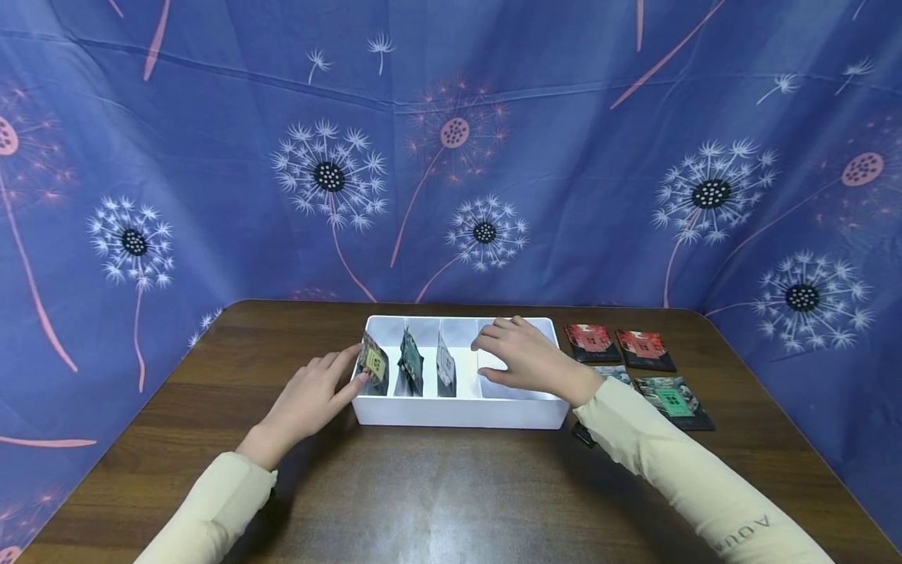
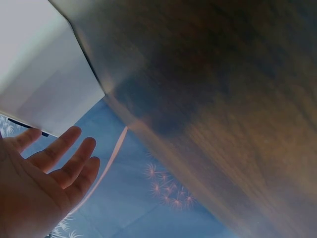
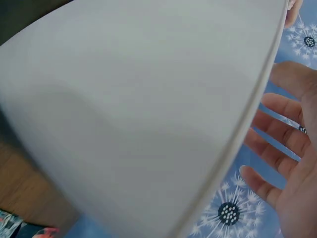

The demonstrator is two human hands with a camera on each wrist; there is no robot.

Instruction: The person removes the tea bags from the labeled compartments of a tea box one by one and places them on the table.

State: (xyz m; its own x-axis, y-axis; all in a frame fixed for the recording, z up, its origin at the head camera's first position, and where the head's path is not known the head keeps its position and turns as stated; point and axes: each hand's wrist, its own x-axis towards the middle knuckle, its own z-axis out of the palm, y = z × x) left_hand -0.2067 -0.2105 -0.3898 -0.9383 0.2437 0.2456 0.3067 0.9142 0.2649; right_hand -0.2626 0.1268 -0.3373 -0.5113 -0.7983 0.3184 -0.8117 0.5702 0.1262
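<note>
- A blue dandelion-print fabric (image 1: 232, 157) hangs behind and beside the wooden surface (image 1: 176, 399), which carries everything named below
- The left sleeve (image 1: 211, 501), cream-coloured, reaches in from the lower left
- The left hand (image 1: 310, 395) is at the left end of the tray, its fingers apart and loosely extended; the thumb tip is close to the front left corner and the first packet, though I cannot tell whether it touches either
- The yellow-labelled packet (image 1: 375, 363) stands tilted in the leftmost compartment
- The white divided tray (image 1: 458, 413) sits on the surface between the hands, with four compartments side by side
- The green-labelled packet (image 1: 412, 365) stands in the second compartment, leaning a little
- The pale-fronted packet (image 1: 446, 366) stands in the third compartment
- The right hand (image 1: 524, 356) is over the rightmost compartment, partly hiding it, with thumb and fingers apart and nothing in its hold; whether it touches the tray I cannot tell
- To the right of the tray lie a red packet (image 1: 592, 344), a partly hidden packet (image 1: 613, 374) in front of it, a second red packet (image 1: 645, 349) and a large green-labelled packet (image 1: 674, 403)
- The right sleeve (image 1: 690, 482), also cream and bearing dark lettering, covers part of the hidden one
</note>
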